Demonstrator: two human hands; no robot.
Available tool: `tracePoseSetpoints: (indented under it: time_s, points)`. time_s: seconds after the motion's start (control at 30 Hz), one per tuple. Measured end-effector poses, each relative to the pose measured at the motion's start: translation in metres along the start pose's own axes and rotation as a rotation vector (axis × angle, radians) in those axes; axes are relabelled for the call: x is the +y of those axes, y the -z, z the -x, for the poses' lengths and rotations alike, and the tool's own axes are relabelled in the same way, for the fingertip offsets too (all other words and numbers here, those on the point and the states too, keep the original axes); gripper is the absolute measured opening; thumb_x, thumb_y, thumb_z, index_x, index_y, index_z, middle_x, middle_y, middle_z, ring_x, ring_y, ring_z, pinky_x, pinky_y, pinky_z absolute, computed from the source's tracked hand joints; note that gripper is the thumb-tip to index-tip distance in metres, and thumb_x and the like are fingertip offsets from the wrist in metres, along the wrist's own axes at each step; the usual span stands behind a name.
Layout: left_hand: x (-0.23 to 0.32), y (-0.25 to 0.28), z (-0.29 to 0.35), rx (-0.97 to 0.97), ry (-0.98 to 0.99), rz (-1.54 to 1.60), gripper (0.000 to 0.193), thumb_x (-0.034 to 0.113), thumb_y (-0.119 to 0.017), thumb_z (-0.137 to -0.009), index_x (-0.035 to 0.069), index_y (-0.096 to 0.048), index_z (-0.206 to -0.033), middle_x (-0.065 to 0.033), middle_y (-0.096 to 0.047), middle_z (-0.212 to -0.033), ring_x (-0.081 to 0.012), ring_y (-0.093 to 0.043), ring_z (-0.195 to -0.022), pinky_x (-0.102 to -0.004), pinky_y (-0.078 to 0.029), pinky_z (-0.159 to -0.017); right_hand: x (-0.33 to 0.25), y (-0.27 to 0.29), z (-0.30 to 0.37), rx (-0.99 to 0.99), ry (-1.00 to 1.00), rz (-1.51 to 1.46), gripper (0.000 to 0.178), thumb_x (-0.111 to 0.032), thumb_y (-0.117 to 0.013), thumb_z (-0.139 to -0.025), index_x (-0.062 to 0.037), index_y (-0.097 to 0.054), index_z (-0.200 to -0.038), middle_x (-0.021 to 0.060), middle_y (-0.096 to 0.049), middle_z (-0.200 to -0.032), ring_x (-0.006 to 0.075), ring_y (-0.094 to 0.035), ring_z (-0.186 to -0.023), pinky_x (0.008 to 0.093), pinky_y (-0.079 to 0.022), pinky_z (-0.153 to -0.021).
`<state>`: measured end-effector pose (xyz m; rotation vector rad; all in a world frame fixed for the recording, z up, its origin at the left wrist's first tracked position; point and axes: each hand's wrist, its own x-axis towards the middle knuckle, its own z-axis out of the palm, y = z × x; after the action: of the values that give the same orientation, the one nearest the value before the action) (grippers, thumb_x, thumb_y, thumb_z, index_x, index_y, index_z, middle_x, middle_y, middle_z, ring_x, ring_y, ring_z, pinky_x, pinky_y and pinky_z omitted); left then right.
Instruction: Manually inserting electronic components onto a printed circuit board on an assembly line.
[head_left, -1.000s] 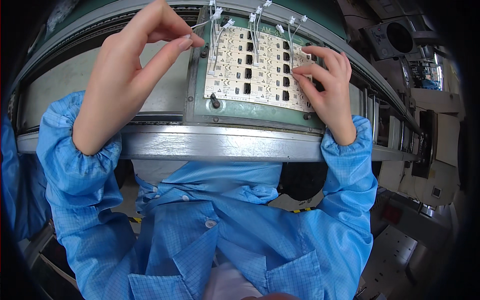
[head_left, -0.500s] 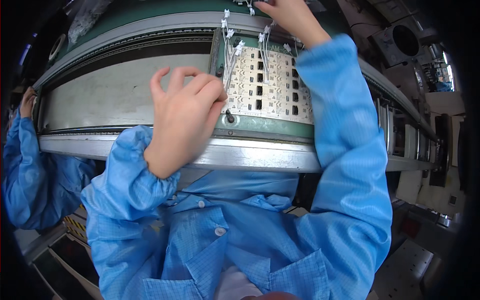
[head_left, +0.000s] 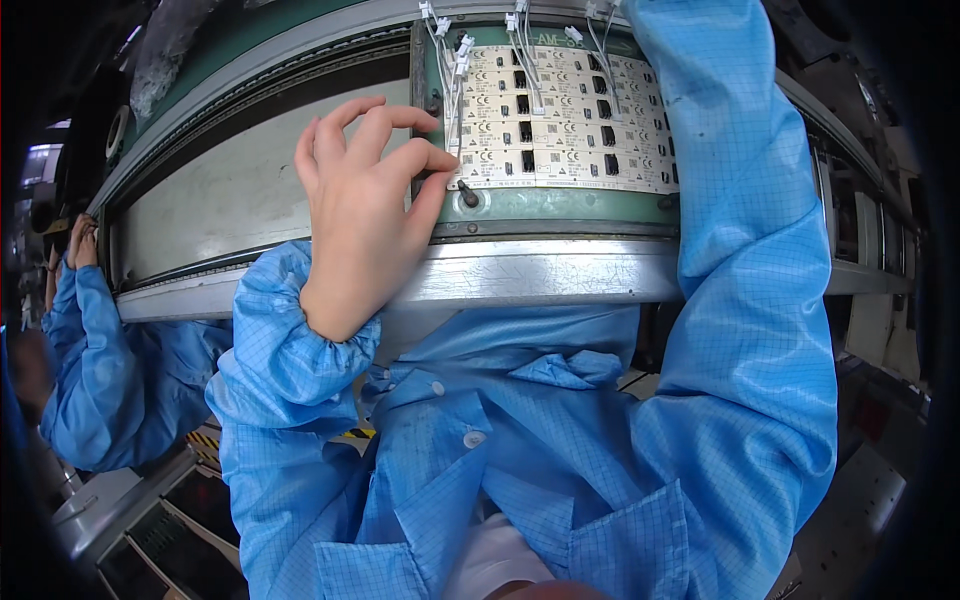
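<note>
A panel of white circuit boards (head_left: 560, 120) with black components lies in a green carrier plate (head_left: 570, 207). My left hand (head_left: 365, 195) is at the panel's lower left corner. Its thumb and index finger are pinched together at the lower end of a thin white wire (head_left: 456, 115), while the other fingers curl loosely above. White plug connectors (head_left: 463, 55) hang on wire pairs along the panel's left and upper side. Past the top edge of the picture reaches my right arm (head_left: 740, 150), so my right hand is out of sight.
A metal rail (head_left: 560, 268) runs along the near side of the conveyor. Left of the carrier is a flat grey surface (head_left: 260, 185). A black peg (head_left: 467, 193) stands at the carrier's lower left. Another person's hands (head_left: 83, 243) are at the far left, by the rail.
My right hand, seen near the connectors at the top before, has gone out of the picture. The panel sits higher in view. My left hand stays at the panel's lower left edge.
</note>
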<state>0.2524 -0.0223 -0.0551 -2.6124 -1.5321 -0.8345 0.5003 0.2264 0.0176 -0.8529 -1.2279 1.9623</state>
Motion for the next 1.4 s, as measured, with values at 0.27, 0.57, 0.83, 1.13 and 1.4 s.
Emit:
tracePoseSetpoints:
  time_s: [0.27,0.57,0.83,1.13,1.4]
  points:
    - [-0.004,-0.005,-0.003,-0.006,0.001,0.032,0.010,0.009,-0.075,-0.080,0.013,-0.075,-0.089,0.0003,-0.065,-0.116,-0.0342,-0.049,-0.128,-0.0598,-0.028,-0.112,0.019,0.027,0.025,0.381,0.650,0.455,0.019,-0.009,-0.066,-0.099,0.0052,-0.068,-0.110,0.0109,-0.073,-0.093,0.0144,-0.069,-0.080,0.0241,-0.054,-0.072]
    - [0.006,0.015,0.004,-0.082,-0.063,-0.121,0.024,0.006,-0.069,-0.082,0.016,-0.079,-0.101,-0.0037,-0.065,-0.126,-0.0378,-0.049,-0.129,-0.0519,-0.032,-0.114,0.022,0.031,0.119,0.371,0.853,0.469,0.021,-0.016,-0.065,-0.101,-0.0017,-0.065,-0.116,0.0110,-0.075,-0.106,0.0207,-0.072,-0.098,0.0315,-0.056,-0.089]
    - [-0.047,-0.014,-0.148,0.096,-0.274,-0.161,0.015,0.015,-0.068,-0.092,0.006,-0.067,-0.104,-0.0146,-0.071,-0.099,-0.0276,-0.070,-0.095,-0.0440,-0.054,-0.085,0.105,-0.029,0.183,0.341,0.732,1.347,0.013,-0.005,-0.064,-0.100,0.0019,-0.063,-0.110,0.0138,-0.076,-0.113,0.0221,-0.075,-0.098,0.0328,-0.060,-0.085]
    - [-0.068,-0.079,-0.236,-0.016,-0.570,-0.399,0.019,0.026,-0.070,-0.084,0.010,-0.072,-0.094,-0.0101,-0.073,-0.086,-0.0300,-0.072,-0.085,-0.0476,-0.052,-0.077,0.129,-0.023,0.194,0.375,0.744,1.557,0.010,-0.004,-0.071,-0.089,-0.0063,-0.068,-0.099,0.0097,-0.070,-0.117,0.0300,-0.063,-0.110,0.0404,-0.042,-0.101]
    - [-0.052,-0.040,-0.215,0.006,-0.045,0.934,0.026,0.015,-0.067,-0.098,-0.006,-0.071,-0.111,-0.0094,-0.075,-0.098,-0.0153,-0.070,-0.089,-0.0295,-0.056,-0.082,0.134,-0.019,0.192,0.331,0.678,1.589,0.009,-0.009,-0.078,-0.081,-0.0089,-0.072,-0.088,0.0073,-0.063,-0.132,0.0295,-0.055,-0.122,0.0426,-0.037,-0.103]
